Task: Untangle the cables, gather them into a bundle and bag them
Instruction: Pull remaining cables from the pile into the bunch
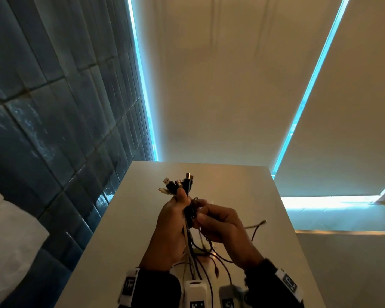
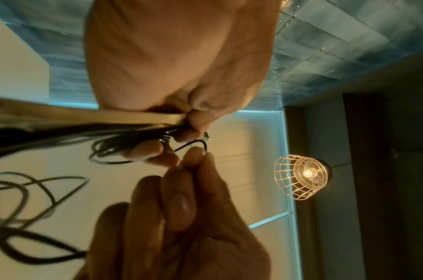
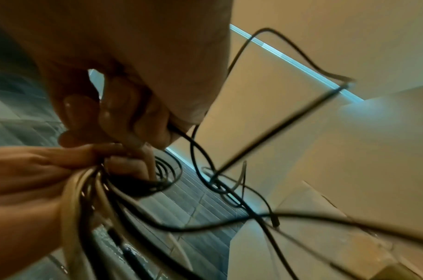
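Cables [image 1: 188, 227] gripped in left hand [image 1: 172, 221] (plugs upward), one strand pinched by right hand [image 1: 218, 223]; best drawn free slowly, without yanking.

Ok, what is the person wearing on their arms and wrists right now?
Both forearms are in dark sleeves. Each wrist has a white band printed with black square marker patterns, left wrist band and right wrist band. The left hand and right hand are bare, with no gloves.
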The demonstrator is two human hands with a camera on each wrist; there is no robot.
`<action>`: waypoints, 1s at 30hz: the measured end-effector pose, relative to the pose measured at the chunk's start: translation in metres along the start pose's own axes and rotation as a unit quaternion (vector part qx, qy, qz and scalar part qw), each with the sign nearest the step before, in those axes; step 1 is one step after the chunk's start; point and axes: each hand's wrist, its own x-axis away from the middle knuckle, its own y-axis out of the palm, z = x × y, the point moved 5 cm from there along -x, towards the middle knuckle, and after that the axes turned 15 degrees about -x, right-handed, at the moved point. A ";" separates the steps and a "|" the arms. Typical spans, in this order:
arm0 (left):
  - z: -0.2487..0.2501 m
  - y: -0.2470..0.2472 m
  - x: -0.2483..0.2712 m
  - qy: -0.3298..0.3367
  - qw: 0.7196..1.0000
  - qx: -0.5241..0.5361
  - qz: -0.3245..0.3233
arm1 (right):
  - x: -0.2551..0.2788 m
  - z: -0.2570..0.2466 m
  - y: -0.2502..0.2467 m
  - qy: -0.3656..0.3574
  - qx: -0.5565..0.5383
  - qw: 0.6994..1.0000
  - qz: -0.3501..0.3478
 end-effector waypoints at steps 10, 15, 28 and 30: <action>0.006 0.000 -0.002 0.042 0.982 0.173 -0.057 | 0.007 0.039 -0.025 0.040 0.093 0.995 0.022; 0.006 -0.001 -0.002 0.057 0.984 0.156 -0.069 | 0.007 0.050 -0.030 0.028 0.100 0.994 0.022; 0.014 -0.012 0.006 0.087 0.983 0.162 -0.030 | 0.021 0.097 -0.063 0.091 0.106 0.989 0.045; 0.016 -0.014 0.007 0.091 0.982 0.163 -0.031 | 0.022 0.103 -0.069 0.085 0.122 0.987 0.054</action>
